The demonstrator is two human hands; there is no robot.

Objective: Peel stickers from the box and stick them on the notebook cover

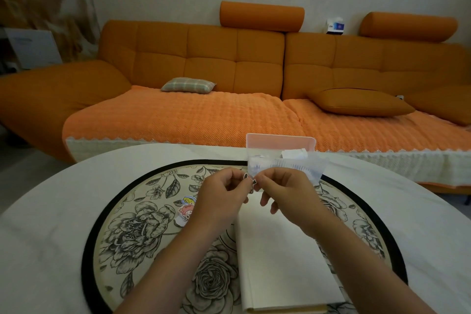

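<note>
At nine o'clock of the hands, loose cartoon stickers (187, 208) lie on the floral mat (132, 227). The left hand (219, 197) and right hand (284, 190) both pinch one small dark-edged sticker (252, 182) above the far edge of the cream notebook (280, 262). The pink box (280, 143) stands at twelve o'clock, near the far rim of the table (76, 186).

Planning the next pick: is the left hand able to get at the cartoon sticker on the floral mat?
Probably yes: the cartoon sticker lies bare right beside the left hand, though that hand pinches a small sticker.
</note>
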